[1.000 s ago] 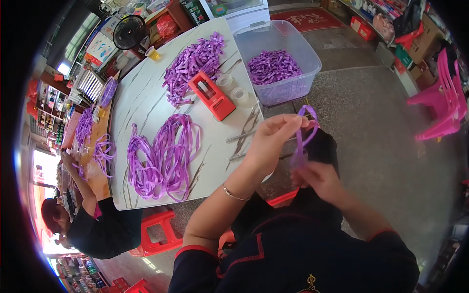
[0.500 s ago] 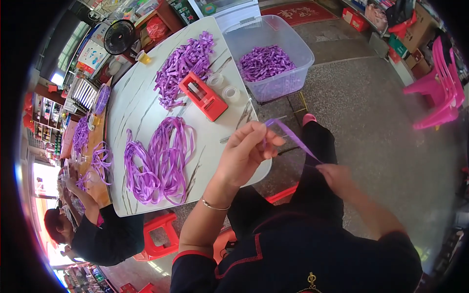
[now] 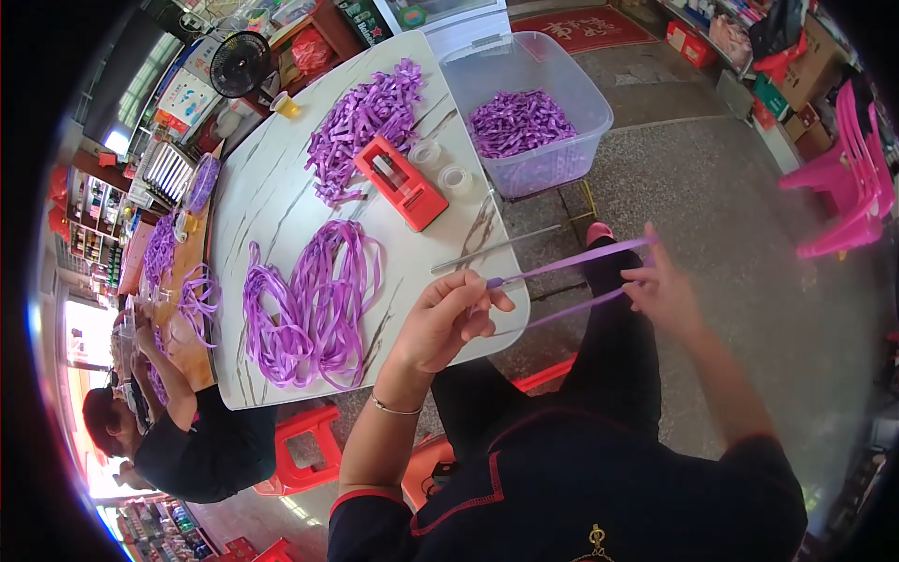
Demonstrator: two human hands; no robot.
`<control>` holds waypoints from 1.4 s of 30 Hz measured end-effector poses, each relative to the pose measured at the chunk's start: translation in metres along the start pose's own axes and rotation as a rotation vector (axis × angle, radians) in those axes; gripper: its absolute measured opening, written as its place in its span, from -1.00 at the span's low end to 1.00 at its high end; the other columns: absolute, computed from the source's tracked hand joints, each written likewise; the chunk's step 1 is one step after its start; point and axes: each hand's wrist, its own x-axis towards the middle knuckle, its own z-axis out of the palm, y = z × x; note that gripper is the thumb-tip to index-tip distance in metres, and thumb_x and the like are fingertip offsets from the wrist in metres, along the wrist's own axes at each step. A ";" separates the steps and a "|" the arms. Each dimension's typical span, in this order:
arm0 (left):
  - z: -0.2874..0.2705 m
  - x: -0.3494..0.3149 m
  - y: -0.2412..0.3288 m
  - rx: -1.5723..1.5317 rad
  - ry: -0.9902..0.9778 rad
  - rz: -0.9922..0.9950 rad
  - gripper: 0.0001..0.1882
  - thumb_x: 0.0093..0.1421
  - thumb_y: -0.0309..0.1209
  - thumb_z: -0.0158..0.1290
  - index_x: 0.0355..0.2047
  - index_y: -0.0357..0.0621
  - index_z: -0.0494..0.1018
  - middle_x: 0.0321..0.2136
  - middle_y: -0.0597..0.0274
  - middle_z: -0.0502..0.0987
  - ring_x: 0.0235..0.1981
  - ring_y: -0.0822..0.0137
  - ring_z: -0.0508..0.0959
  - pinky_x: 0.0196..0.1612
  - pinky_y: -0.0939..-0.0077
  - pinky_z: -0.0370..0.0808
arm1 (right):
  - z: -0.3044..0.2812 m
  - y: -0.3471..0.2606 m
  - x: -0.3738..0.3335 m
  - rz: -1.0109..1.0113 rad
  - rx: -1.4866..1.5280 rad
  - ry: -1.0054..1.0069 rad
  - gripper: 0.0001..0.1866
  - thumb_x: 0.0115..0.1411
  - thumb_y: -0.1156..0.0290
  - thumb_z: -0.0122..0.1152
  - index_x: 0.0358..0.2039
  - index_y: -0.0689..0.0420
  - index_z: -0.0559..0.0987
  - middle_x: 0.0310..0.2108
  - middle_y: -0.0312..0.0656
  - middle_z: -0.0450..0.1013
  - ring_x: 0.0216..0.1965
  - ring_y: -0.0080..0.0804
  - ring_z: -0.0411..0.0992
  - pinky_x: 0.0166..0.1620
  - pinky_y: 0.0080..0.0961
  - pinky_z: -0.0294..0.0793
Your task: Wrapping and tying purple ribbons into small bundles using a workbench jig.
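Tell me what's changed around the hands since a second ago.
The left hand has drawn left and toward the body; the right hand has moved out and right. The purple ribbon, a small loop between them before, now stretches in two strands between the hands. The looped ribbons, red device and clear tub stayed put.

- Ahead on my left I see a black fan (image 3: 241,64).
- Near it stands a cup of yellow liquid (image 3: 286,106).
- Far ahead of me lies a red mat (image 3: 582,31).
- To my right are pink plastic chairs (image 3: 833,180).
- On my left, a red stool (image 3: 330,445) stands beside a co-worker (image 3: 201,445).
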 end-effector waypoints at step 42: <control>0.026 0.018 -0.013 0.542 -0.240 0.066 -0.87 0.20 -0.48 -0.06 -0.42 -0.30 0.43 -0.46 0.29 0.45 -0.52 0.55 0.44 -0.45 0.70 0.40 | 0.025 -0.069 -0.002 -0.141 0.491 -0.233 -0.74 0.23 0.29 -0.06 -0.49 0.20 0.43 -0.57 -0.39 0.32 -0.48 -0.70 0.24 -0.38 -0.72 0.20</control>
